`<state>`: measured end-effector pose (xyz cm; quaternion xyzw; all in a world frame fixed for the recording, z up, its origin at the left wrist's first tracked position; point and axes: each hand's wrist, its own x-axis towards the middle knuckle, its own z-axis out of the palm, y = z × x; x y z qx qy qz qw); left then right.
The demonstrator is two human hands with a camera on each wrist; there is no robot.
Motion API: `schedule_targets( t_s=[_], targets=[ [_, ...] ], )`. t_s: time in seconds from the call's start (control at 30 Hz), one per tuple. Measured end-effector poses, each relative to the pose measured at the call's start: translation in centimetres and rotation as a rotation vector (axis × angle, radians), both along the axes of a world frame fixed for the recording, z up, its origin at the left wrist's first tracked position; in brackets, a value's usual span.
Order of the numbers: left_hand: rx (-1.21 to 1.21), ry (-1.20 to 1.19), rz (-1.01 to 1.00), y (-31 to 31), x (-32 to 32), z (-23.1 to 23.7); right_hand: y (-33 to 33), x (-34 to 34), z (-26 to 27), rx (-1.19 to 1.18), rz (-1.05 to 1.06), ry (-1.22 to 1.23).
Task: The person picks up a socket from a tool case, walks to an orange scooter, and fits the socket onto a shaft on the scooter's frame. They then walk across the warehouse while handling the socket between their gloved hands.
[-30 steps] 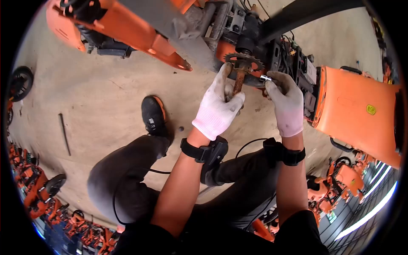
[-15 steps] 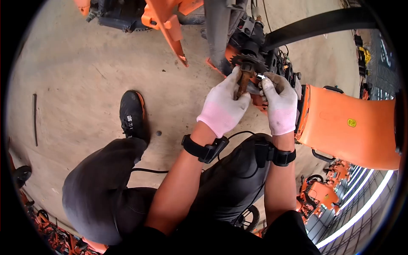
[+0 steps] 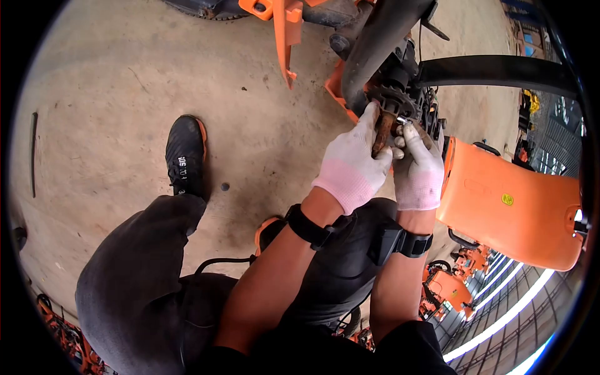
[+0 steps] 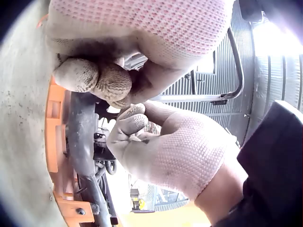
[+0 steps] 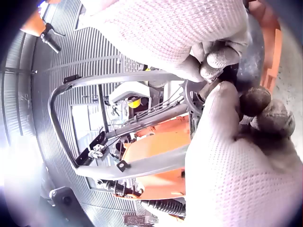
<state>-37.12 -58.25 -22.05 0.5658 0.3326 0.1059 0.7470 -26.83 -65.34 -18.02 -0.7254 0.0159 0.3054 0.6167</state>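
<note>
Both hands wear white and pink knit gloves. In the head view my left hand grips a rusty shaft, its thumb and fingers around it. A dark toothed sprocket sits at the shaft's upper end. Close on the right, my right hand pinches a small chrome cylinder, socket-like, right beside the shaft. The left wrist view has my left hand above and the right hand below, fingertips close together. In the right wrist view, the fingers of my right hand hide the chrome piece.
An orange and black machine frame surrounds the hands, with a thick black tube and a dark curved bar. An orange seat-like panel lies to the right. A shoe, a small dark round object and a rod are on the floor.
The head view has shifted. The right hand has come closer to the left, bringing the chrome cylinder from beside the sprocket to right against the shaft's side. The left hand keeps its grip.
</note>
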Motion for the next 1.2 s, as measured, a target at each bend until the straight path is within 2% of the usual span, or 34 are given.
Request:
schedule_targets(
  t_s=[0.1, 0.17, 0.33, 0.5, 0.63, 0.8, 1.2],
  targets=[
    [0.046, -0.007, -0.009, 0.3, 0.0, -0.1, 0.7, -0.6, 0.2, 0.014, -0.047, 0.010],
    [0.007, -0.043, -0.028, 0.4, 0.0, -0.4, 1.1, -1.1, 0.1, -0.187, -0.064, -0.164],
    [-0.031, -0.051, -0.037, 0.4, 0.0, -0.4, 1.4, -1.5, -0.2, -0.163, -0.094, -0.175],
    [-0.006, -0.058, -0.015, 0.1, 0.1, -0.7, 1.2, -1.5, -0.6, -0.303, -0.110, -0.223],
    [0.024, -0.047, -0.018, 0.2, 0.2, -0.7, 1.3, -1.4, -1.1, -0.206, -0.097, -0.240],
    [0.008, -0.045, -0.030, 0.5, 0.1, -0.5, 1.5, -1.5, -1.5, -0.359, -0.076, -0.341],
    [0.045, -0.061, -0.026, 0.3, 0.0, -0.7, 1.3, -1.2, -0.6, -0.345, 0.044, -0.289]
  ],
)
